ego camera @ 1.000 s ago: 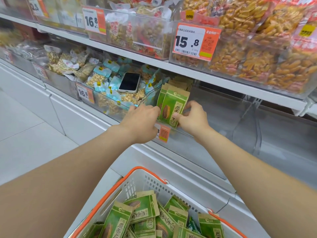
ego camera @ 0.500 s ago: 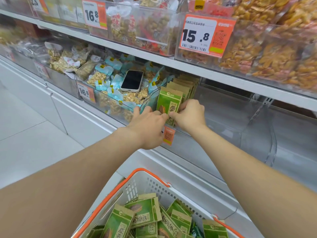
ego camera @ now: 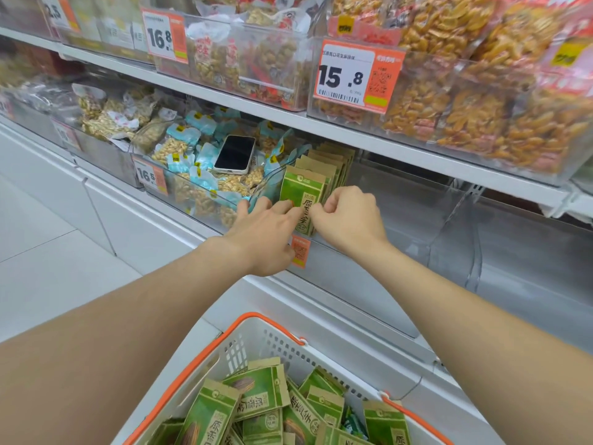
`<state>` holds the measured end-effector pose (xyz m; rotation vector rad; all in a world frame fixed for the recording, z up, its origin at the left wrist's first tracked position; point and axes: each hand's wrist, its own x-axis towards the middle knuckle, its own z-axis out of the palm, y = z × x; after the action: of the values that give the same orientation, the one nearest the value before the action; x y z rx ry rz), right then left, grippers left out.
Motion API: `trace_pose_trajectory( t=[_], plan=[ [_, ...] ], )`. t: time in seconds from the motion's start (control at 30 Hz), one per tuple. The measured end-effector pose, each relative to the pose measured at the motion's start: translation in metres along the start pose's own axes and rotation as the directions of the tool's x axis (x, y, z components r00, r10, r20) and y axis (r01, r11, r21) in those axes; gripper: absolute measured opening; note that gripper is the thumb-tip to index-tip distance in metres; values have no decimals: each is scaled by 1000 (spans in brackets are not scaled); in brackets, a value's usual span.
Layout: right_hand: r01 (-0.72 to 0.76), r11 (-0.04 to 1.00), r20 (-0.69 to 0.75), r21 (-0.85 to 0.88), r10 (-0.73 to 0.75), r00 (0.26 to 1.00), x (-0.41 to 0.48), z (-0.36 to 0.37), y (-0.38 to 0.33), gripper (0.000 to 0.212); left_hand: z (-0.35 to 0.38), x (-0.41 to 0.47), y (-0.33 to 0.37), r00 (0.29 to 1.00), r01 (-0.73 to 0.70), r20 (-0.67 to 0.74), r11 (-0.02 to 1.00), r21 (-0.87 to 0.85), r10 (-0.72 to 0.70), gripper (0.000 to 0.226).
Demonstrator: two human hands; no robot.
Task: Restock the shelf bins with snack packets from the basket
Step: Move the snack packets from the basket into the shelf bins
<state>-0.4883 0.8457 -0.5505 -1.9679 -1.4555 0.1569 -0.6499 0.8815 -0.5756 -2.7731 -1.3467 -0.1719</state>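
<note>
A row of green snack packets [ego camera: 303, 187] stands upright at the left end of a clear shelf bin [ego camera: 401, 226] on the lower shelf. My left hand [ego camera: 266, 229] pinches the front packet's lower left edge. My right hand [ego camera: 348, 216] pinches its right edge with curled fingers. Below, a white basket with orange rim [ego camera: 266, 335] holds several more green packets [ego camera: 256, 393] lying loose.
A phone [ego camera: 235, 154] lies on blue-labelled nut packets in the bin to the left. Price tags 16.8 [ego camera: 163, 36] and 15.8 [ego camera: 356, 75] hang on the upper shelf bins of nuts and orange snacks. White floor lies at left.
Both hands stayed on the front packet and pushed it upright against the row behind. The camera moved a little closer and to the left.
</note>
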Motion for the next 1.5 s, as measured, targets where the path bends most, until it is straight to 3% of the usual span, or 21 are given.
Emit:
trace_pose_trajectory(
  t=[0.1, 0.17, 0.27, 0.33, 0.4, 0.47, 0.53, 0.63, 0.73, 0.83, 0.93, 1.0, 1.07, 1.17, 1.23, 1.3, 1.5],
  plan=[
    [175, 979, 12, -109, -175, 985, -27, -13, -3, 23, -7, -7, 6, 998, 8, -61, 1000, 15, -7, 51],
    [340, 911, 60, -236, -335, 940, -49, -25, -5, 23, -14, -13, 12, 987, -54, -155, 997, -55, 45, 43],
    [548, 744, 394, -382, -405, 825, -82, -45, -4, 21, -24, -25, 25, 944, -258, -278, 926, -276, 180, 33],
    [599, 724, 681, -341, -249, 689, -98, -46, 6, 22, -23, -35, 39, 951, -306, -170, 869, -389, 259, 29],
    [625, 726, 867, -287, -80, 492, -113, -35, 26, 28, -10, -45, 57, 937, -316, 50, 899, -303, 347, 27],
    [659, 690, 927, -301, 48, 373, -126, -20, 51, 32, 7, -55, 75, 878, -343, 287, 921, -183, 384, 28],
    [700, 637, 938, -323, 117, 326, -139, -11, 77, 32, 27, -68, 91, 802, -357, 458, 922, -146, 383, 29],
    [717, 598, 930, -359, 158, 333, -153, -1, 112, 16, 57, -86, 115, 708, -417, 600, 906, -70, 373, 28],
    [696, 610, 916, -379, 137, 378, -170, 12, 140, 15, 78, -99, 133, 609, -516, 709, 857, 11, 357, 33],
    [687, 617, 918, -385, 180, 353, -189, 31, 161, 15, 84, -102, 140, 569, -550, 742, 835, 23, 355, 34],
    [694, 612, 923, -379, 193, 334, -208, 44, 175, 39, 85, -101, 141, 587, -530, 733, 848, 28, 343, 31],
    [686, 618, 915, -384, 157, 371, -215, 47, 180, 48, 88, -99, 138, 589, -518, 742, 855, 40, 322, 31],
    [649, 648, 900, -399, 140, 413, -218, 47, 183, 44, 89, -98, 135, 575, -515, 758, 856, 43, 308, 33],
    [656, 649, 911, -386, 158, 380, -218, 44, 181, 14, 88, -98, 135, 570, -518, 764, 854, 47, 304, 36],
    [674, 638, 922, -372, 170, 348, -215, 41, 174, 13, 85, -97, 134, 578, -508, 761, 860, 50, 296, 37],
    [635, 682, 920, -362, 152, 361, -209, 38, 166, 15, 80, -95, 133, 592, -482, 753, 875, 46, 287, 38],
    [227, 959, 810, -170, 5, 586, -176, 14, 125, 10, 50, -79, 117, 722, -335, 667, 937, 102, 186, 21]
  ],
)
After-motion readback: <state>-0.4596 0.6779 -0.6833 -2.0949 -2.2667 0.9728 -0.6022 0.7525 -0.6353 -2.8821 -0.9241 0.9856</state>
